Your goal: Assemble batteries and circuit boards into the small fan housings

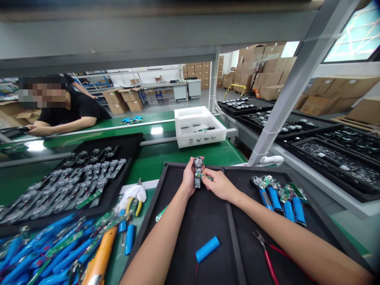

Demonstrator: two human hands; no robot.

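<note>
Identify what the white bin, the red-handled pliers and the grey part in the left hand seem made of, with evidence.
White bin: likely satin plastic; smooth, thick walls.
Red-handled pliers: metallic grey head; glossy red grips, probably plastic.
Grey part: possibly glossy plastic, judging by pale highlights; too small to be sure.

Battery (207, 249) left of cutters (266, 253), on tray (204, 215)

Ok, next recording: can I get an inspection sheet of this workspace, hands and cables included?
Surface: black tray with a dividing strip, on a green bench.
Items in hand: dark housing with a round part at its top; small green board.
Clutter: red-handled pliers and loose blue cell in the tray; blue cells heaped at left.
Hands: left hand holds the housing; right hand holds the board at it.
Cables: thin red wire at the loose cell.
Surroundings: co-worker, white bin, stacked cartons.
</note>
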